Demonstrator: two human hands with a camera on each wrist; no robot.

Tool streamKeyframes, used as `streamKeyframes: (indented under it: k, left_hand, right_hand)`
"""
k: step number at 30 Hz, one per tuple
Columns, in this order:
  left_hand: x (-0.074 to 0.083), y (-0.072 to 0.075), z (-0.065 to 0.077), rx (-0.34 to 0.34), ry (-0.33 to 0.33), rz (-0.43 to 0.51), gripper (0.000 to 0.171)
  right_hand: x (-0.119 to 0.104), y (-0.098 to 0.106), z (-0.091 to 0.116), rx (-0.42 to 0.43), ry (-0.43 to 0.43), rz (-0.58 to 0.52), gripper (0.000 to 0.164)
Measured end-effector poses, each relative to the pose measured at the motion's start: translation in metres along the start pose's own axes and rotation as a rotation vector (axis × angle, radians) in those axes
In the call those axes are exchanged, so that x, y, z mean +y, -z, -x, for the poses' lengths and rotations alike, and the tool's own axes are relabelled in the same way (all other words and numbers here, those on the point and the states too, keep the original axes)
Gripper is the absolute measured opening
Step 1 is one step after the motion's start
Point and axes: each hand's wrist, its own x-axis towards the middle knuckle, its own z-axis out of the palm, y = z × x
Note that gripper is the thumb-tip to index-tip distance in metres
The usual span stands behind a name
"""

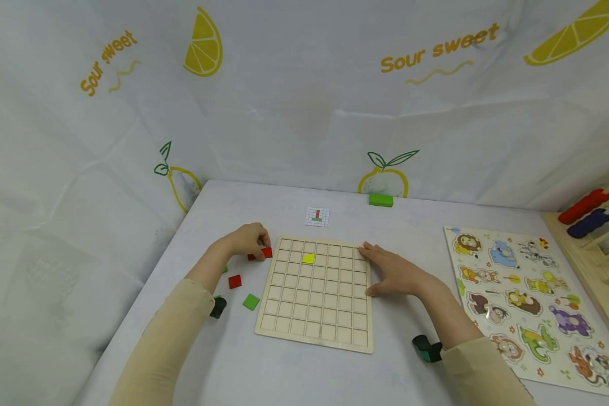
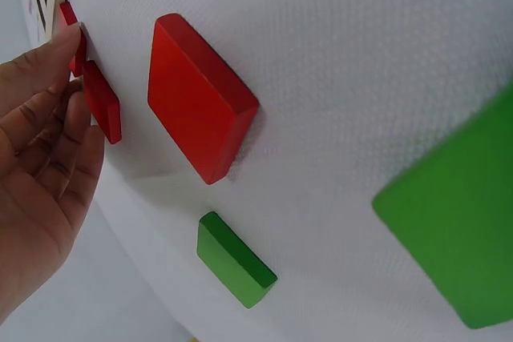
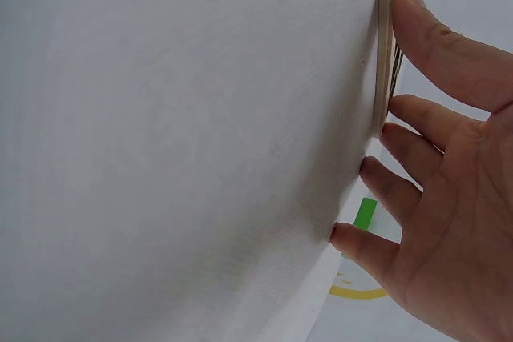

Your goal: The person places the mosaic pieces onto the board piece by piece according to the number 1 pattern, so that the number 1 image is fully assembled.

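My left hand (image 1: 246,239) is just left of the wooden grid board (image 1: 314,341), its thumb and fingertips pinching a red square tile (image 1: 267,252). In the left wrist view a second red tile (image 2: 102,102) lies against the fingers, and a third red tile (image 2: 192,98) is apart on the cloth. Two green tiles (image 2: 232,260) (image 1: 251,301) lie nearer the front. One yellow piece (image 1: 308,258), with a slanted corner, sits in a cell in the board's upper part. Fingers spread, my right hand (image 1: 393,273) rests along the board's right edge.
A small pattern card (image 1: 317,216) lies behind the board, and a green block (image 1: 380,200) stands by the back wall. To the right are an animal puzzle board (image 1: 517,282) and a wooden rack with red and blue pieces (image 1: 583,214). Both wrists wear dark straps.
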Motion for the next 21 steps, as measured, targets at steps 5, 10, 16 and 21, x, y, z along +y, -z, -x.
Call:
streamKeyframes:
  k: [5,10,16,21]
  left_hand:
    - [0.0019,-0.0005,-0.0003,0.009,0.005,-0.023,0.021]
    - [0.0060,-0.0003,-0.0003,0.020,0.003,-0.048,0.021]
    - [0.0078,-0.0004,-0.0013,0.034,-0.009,-0.074,0.021]
    - [0.0075,-0.0018,-0.0034,0.054,-0.031,-0.079,0.020]
  right_hand:
    - [-0.0005,-0.0002,0.0003,-0.006,-0.010,-0.008,0.094]
    - [-0.0005,-0.0006,0.0001,-0.002,-0.002,-0.006,0.094]
    - [-0.0023,0.0003,0.0003,-0.002,-0.001,-0.013,0.095]
    - [-0.0020,0.0006,0.0003,-0.004,-0.002,-0.006,0.096]
